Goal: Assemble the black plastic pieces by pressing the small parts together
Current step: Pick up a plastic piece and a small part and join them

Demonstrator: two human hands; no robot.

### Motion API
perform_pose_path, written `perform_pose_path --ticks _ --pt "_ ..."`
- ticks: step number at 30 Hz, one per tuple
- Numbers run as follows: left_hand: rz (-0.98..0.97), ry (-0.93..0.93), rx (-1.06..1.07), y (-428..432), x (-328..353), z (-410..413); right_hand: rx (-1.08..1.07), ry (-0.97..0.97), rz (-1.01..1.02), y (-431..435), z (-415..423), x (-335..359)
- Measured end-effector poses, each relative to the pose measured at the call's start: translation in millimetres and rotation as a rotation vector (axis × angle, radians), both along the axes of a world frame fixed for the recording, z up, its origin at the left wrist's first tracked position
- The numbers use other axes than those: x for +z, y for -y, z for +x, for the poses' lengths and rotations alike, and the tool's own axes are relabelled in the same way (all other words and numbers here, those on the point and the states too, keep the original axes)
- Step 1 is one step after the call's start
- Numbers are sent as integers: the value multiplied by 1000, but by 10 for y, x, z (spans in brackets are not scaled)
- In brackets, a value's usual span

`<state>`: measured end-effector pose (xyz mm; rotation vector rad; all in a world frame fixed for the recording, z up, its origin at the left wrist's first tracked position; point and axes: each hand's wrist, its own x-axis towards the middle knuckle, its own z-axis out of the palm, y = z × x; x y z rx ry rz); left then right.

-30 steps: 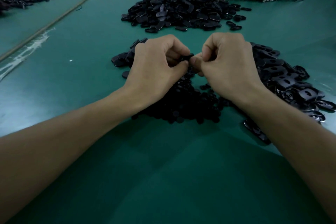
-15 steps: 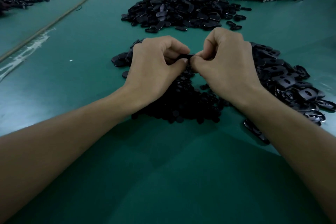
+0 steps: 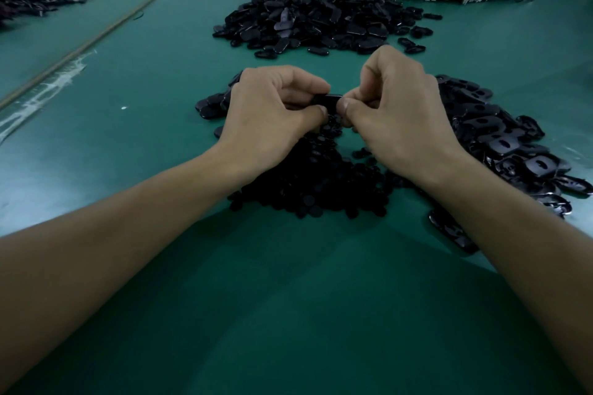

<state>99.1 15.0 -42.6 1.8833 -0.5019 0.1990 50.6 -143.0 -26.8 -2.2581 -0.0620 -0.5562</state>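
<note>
Left hand and right hand meet at frame centre, fingers curled, thumbs and forefingers of both pinching one small black piece held between them above the heap of small round parts. Versus a second ago: right knuckles sit slightly further toward 12 o'clock, left hand much the same, grip unchanged (piece mostly hidden by fingertips). Flat slotted pieces lie at 3 o'clock, touching the right wrist area. A bigger black pile is at 12 o'clock on the green table, piles unmoved.
</note>
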Motion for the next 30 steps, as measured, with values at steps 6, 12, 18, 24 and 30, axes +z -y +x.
perform_pose_path --ticks 6,12,18,24,30 --pt "25 36 6 4 24 -35 5 5 -38 -14 -9 2" --pt "89 135 40 18 18 -59 5 4 -51 -29 -18 5" --pt "129 255 49 26 -19 -73 -16 -7 6 -32 9 5" --pt "201 312 85 -5 -35 -35 60 -39 10 -52 6 10" --pt "216 285 75 -32 -27 24 105 -28 -17 -14 28 -8"
